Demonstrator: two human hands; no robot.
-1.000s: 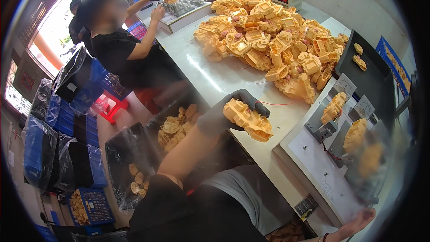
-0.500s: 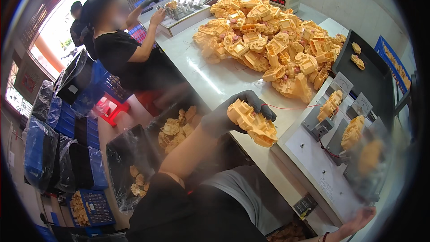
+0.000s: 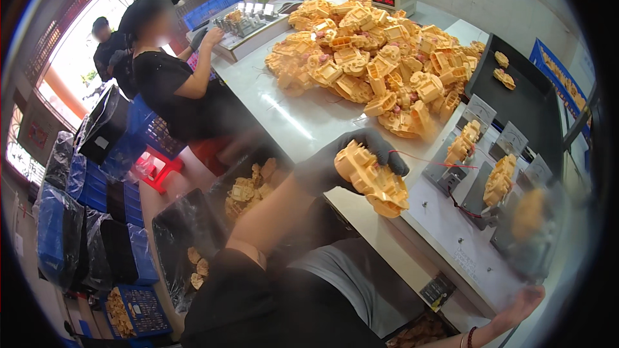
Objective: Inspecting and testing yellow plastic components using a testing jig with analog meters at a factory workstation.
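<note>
My left hand (image 3: 380,148), in a dark glove, is closed around a yellow plastic housing (image 3: 371,180) above the bench edge. A thin red wire (image 3: 429,160) runs from beside that hand toward the test fixture (image 3: 445,219). Two similar housings stand upright in the fixture, a nearer one (image 3: 500,180) and a farther one (image 3: 463,142); a third yellow shape (image 3: 529,212) is blurred behind a hazy patch. My bare right hand (image 3: 521,304) is by the fixture board's near right corner. Its fingers are blurred, and I cannot make out anything held.
A large heap of yellow housings (image 3: 387,58) covers the bench. Beyond the fixture lies a black tray (image 3: 516,96) with two loose parts. Lined bins (image 3: 187,238) stand below left. At the bench's far left, a co-worker (image 3: 171,84) handles another fixture (image 3: 248,26).
The view has shifted slightly. My left hand, with the housing, has moved a little right toward the fixture board. My right hand is slightly higher. The co-worker's gloved hand has come down.
</note>
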